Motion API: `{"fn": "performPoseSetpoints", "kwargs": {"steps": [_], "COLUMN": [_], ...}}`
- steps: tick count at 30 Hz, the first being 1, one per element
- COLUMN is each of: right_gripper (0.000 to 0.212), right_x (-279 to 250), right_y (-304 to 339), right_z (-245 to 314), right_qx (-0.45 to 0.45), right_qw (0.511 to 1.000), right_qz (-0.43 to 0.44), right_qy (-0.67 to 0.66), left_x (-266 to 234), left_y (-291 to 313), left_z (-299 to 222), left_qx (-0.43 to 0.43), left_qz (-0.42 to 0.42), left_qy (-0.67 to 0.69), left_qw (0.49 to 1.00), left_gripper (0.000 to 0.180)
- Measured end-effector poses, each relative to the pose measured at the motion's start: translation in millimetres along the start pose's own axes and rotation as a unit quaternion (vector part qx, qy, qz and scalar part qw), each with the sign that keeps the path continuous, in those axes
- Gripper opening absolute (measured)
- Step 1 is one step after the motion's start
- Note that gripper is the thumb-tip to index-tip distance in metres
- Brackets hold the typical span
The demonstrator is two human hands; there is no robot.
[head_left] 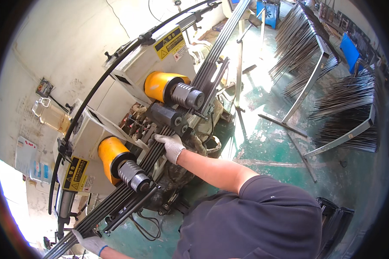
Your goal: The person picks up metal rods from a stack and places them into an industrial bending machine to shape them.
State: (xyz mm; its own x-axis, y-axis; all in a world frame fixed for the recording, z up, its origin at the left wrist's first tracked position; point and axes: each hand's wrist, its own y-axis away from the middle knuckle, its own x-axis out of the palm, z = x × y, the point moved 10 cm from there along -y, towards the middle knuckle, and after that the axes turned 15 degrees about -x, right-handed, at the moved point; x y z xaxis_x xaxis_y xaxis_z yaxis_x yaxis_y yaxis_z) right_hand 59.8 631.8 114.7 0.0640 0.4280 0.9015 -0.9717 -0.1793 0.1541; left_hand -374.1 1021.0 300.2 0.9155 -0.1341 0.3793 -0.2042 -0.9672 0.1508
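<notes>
While a yellow guard (109, 159) jutted at eight o'clock, my right hand (173, 147) and left hand (90, 243) touched dark rods (151, 157); whether gripping, I couldn't tell.

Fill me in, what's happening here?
A person has the left hand and right hand, both gloved, on dark metal bars lying along a machine. The right is between the two orange covers; the left is farther down the bars. Bent rods hang on racks to the right.
</notes>
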Motion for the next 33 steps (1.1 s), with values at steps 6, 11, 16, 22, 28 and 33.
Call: {"fn": "performPoseSetpoints", "kwargs": {"steps": [6,11,16,22,28,33], "right_gripper": [0.016,0.019,0.019,0.024,0.018,0.020], "right_x": [-6.6,4.7,-13.6,2.0,-11.8,-3.8], "right_y": [-0.6,6.9,-6.7,4.0,-10.0,-2.7], "right_z": [10.5,22.7,9.3,11.4,6.5,9.5], "right_qx": [-0.016,-0.025,-0.030,-0.007,-0.035,-0.013], "right_qw": [0.993,0.991,0.984,0.989,0.980,0.983], "right_qz": [0.031,0.043,0.034,0.066,0.071,0.091], "right_qy": [0.115,0.124,0.174,0.135,0.184,0.158], "left_x": [71.6,153.6,230.8,309.2,399.8,418.5], "left_y": [2.5,81.8,135.5,141.0,185.2,171.7], "left_z": [-51.9,-82.8,-94.9,-88.5,-96.9,-110.0], "left_qx": [0.065,0.124,0.215,0.129,0.208,0.195], "left_qz": [0.043,-0.019,0.055,0.261,0.286,0.276], "left_qy": [-0.116,-0.204,-0.252,-0.313,-0.304,-0.262], "left_qw": [0.990,0.971,0.942,0.904,0.885,0.904], "left_gripper": [0.035,0.038,0.045,0.045,0.045,0.036]}}
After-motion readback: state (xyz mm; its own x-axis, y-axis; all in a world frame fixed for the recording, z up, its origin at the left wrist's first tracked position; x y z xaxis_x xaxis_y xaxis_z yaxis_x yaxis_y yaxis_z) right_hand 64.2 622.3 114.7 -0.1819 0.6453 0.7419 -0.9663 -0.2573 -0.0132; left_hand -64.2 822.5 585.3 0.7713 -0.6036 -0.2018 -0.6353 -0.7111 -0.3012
